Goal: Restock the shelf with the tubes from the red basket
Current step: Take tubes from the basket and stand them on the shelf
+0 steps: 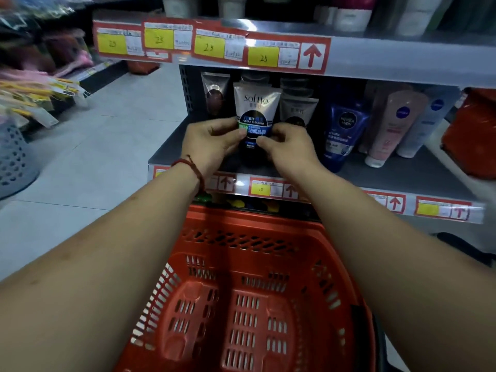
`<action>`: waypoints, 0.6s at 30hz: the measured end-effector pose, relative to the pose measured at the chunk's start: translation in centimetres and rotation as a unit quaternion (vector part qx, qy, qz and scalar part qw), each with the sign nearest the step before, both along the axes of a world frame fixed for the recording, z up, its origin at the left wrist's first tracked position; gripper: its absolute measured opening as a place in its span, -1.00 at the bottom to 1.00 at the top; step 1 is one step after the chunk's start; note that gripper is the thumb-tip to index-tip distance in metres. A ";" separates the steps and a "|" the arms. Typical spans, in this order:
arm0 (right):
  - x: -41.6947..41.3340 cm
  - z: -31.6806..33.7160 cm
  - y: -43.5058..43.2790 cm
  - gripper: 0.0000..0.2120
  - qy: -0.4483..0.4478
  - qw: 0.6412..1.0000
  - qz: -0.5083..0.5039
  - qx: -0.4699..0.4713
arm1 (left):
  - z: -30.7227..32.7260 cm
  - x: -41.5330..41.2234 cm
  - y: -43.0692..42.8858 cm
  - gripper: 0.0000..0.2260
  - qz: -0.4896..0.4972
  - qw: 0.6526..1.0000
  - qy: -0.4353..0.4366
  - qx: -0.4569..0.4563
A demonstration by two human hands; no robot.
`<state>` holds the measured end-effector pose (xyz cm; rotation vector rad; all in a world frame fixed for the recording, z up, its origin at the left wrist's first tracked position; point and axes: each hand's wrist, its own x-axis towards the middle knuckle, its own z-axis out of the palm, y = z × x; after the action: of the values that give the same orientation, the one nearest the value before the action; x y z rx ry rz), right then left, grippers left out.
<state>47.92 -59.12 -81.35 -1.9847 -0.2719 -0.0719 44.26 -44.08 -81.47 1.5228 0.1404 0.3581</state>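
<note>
A white and black Softto cleanser tube stands cap down at the front of the grey shelf. My left hand pinches its lower left side and my right hand pinches its lower right side. Behind it stand more tubes of the same kind, a dark one to the left and a grey one to the right. Below my forearms the red basket shows a bare perforated floor with no tubes in view.
A blue Nivea Men tube, a pink tube and a pale tube lean to the right on the same shelf. A red object sits at the far right. Price labels line the shelf edge above. A grey perforated bin stands on the tiled floor at left.
</note>
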 end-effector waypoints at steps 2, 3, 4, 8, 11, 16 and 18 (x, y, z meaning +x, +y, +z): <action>1.0 -0.8 0.6 -0.80 0.008 1.000 -0.005 -0.001 | -0.9 0.9 0.3 -0.70 0.012 1.000 0.003 0.027; 1.6 -1.5 0.9 -0.79 0.013 1.000 -0.006 -0.007 | -1.7 1.5 0.4 -0.70 0.019 0.999 0.009 0.041; 2.0 -2.1 1.1 -0.78 0.016 1.000 -0.005 -0.018 | -2.4 1.9 0.6 -0.71 0.027 0.998 0.014 0.054; 2.8 -3.5 1.4 -0.76 0.018 0.998 -0.002 -0.058 | -4.5 3.2 1.0 -0.71 0.044 0.995 0.021 0.090; 2.8 -3.4 1.1 -0.76 0.017 0.998 -0.006 -0.066 | -4.6 3.5 0.9 -0.68 0.037 0.993 0.026 0.112; 0.8 -2.1 -0.7 -0.67 -0.005 0.995 -0.008 -0.101 | -2.8 1.4 -0.6 -0.60 0.078 0.965 0.041 0.249; -0.6 -1.6 -2.0 -0.58 -0.030 0.992 -0.006 -0.125 | -2.2 -0.6 -1.9 -0.64 0.087 0.951 0.012 0.297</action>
<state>47.29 -61.11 -82.93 -2.2361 -0.3194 -0.1097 43.67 -45.99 -83.63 2.1191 0.1988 0.5557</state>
